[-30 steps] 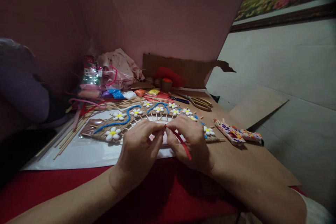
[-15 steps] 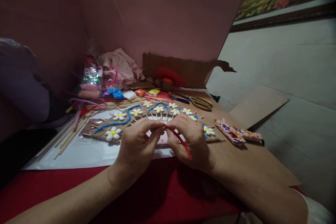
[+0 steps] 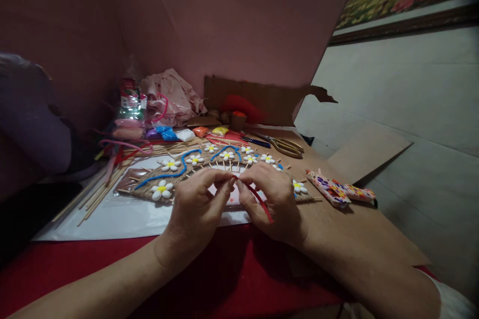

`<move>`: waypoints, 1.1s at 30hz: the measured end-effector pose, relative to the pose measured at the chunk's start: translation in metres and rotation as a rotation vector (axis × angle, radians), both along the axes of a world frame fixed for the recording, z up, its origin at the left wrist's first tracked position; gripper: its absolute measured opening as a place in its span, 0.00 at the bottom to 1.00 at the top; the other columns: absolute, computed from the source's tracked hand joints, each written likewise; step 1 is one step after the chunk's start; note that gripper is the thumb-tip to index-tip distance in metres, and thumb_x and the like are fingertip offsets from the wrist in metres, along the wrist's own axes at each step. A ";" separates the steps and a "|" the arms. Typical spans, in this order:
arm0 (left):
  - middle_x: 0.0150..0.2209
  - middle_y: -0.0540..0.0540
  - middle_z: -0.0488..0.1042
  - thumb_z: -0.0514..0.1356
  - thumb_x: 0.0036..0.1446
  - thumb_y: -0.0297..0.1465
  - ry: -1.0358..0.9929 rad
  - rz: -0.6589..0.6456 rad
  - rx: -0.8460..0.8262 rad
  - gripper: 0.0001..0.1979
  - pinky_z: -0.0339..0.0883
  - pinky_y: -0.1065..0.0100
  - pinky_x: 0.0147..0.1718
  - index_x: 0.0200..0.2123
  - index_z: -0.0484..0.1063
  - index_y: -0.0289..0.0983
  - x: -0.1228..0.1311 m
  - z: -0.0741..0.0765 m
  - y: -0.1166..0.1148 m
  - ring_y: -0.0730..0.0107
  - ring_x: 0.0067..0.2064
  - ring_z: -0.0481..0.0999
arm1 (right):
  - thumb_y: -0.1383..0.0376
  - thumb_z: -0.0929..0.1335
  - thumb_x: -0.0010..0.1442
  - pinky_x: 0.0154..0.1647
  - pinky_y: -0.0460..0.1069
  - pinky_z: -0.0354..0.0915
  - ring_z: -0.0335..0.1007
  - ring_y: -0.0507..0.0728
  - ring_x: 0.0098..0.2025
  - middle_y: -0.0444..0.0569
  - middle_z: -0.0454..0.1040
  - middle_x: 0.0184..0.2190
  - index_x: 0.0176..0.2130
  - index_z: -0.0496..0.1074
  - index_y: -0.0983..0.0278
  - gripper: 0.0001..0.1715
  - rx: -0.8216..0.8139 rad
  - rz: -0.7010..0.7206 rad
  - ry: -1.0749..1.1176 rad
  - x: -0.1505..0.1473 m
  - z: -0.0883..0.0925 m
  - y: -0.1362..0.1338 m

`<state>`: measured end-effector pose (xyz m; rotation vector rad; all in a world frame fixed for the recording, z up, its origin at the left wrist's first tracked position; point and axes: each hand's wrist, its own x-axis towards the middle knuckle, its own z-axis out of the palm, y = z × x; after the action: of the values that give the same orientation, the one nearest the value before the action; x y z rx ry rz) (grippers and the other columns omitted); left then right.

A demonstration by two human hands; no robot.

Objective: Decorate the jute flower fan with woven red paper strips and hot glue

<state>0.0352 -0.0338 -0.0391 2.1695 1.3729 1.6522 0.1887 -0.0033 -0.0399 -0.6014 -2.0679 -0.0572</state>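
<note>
My left hand (image 3: 198, 207) and my right hand (image 3: 275, 199) meet over the near edge of a woven jute arch (image 3: 149, 187). Both pinch a thin red pipe cleaner (image 3: 262, 204); its tip sits between the two thumbs and the rest runs down across my right palm. The arch carries white flowers with yellow centres (image 3: 161, 190) and blue pipe cleaner lines (image 3: 179, 167), and it lies on a white sheet (image 3: 112, 217).
Gold scissors (image 3: 282, 145) and a blue tool (image 3: 254, 142) lie behind the arch. Wooden sticks (image 3: 97, 194) spread at the left. Coloured clay packets (image 3: 168, 133), a plastic bag and cardboard (image 3: 262, 97) stand at the back. A floral pouch (image 3: 337, 192) rests on brown cardboard at the right.
My fingers have shifted slightly on the red pipe cleaner, its tip drawn a little lower between my thumbs. The hands stay in the same place.
</note>
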 end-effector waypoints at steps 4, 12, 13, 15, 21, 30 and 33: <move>0.26 0.50 0.77 0.59 0.53 0.25 0.022 0.023 0.028 0.04 0.67 0.73 0.21 0.30 0.73 0.37 0.000 -0.001 0.000 0.74 0.24 0.74 | 0.71 0.63 0.56 0.33 0.51 0.62 0.64 0.55 0.31 0.47 0.70 0.26 0.32 0.68 0.65 0.05 -0.019 0.024 -0.011 0.000 -0.001 0.000; 0.25 0.49 0.75 0.57 0.53 0.22 0.138 -0.002 0.194 0.06 0.67 0.71 0.25 0.31 0.72 0.36 0.000 -0.003 0.000 0.73 0.26 0.72 | 0.71 0.62 0.56 0.33 0.52 0.62 0.64 0.55 0.31 0.48 0.70 0.26 0.32 0.68 0.65 0.05 -0.017 0.025 -0.013 0.000 -0.002 0.000; 0.26 0.49 0.75 0.57 0.53 0.22 0.142 -0.016 0.208 0.06 0.67 0.71 0.25 0.31 0.72 0.36 0.001 -0.003 0.000 0.73 0.26 0.72 | 0.71 0.62 0.56 0.33 0.52 0.62 0.64 0.55 0.31 0.48 0.70 0.26 0.32 0.68 0.65 0.05 -0.017 0.020 -0.014 0.000 -0.002 0.000; 0.26 0.48 0.75 0.57 0.53 0.22 0.143 -0.037 0.213 0.06 0.67 0.71 0.25 0.32 0.72 0.36 0.000 -0.003 0.000 0.73 0.26 0.71 | 0.71 0.62 0.56 0.33 0.52 0.62 0.64 0.55 0.31 0.48 0.69 0.26 0.32 0.68 0.65 0.05 -0.019 0.011 -0.015 0.000 -0.002 0.000; 0.27 0.49 0.76 0.59 0.53 0.23 0.060 -0.053 0.108 0.05 0.67 0.71 0.26 0.32 0.73 0.36 -0.002 -0.003 0.000 0.73 0.26 0.73 | 0.72 0.62 0.56 0.32 0.51 0.61 0.63 0.55 0.30 0.47 0.68 0.25 0.32 0.67 0.65 0.06 -0.018 0.030 -0.022 0.002 -0.001 0.001; 0.28 0.48 0.77 0.60 0.53 0.23 0.001 -0.070 0.058 0.05 0.67 0.72 0.26 0.33 0.74 0.35 -0.001 -0.004 0.004 0.73 0.28 0.75 | 0.74 0.63 0.53 0.32 0.51 0.61 0.63 0.55 0.30 0.48 0.69 0.25 0.33 0.68 0.67 0.06 0.006 0.037 -0.017 0.000 -0.001 0.000; 0.28 0.48 0.77 0.60 0.53 0.23 0.004 -0.054 0.021 0.04 0.66 0.74 0.24 0.32 0.74 0.34 0.000 -0.002 0.002 0.75 0.27 0.74 | 0.74 0.63 0.53 0.32 0.51 0.61 0.64 0.55 0.30 0.49 0.69 0.25 0.32 0.68 0.68 0.06 0.005 0.027 -0.010 0.000 -0.001 0.000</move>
<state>0.0349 -0.0316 -0.0416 2.2026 1.2918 1.6515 0.1888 -0.0035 -0.0405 -0.5704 -2.0847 -0.0501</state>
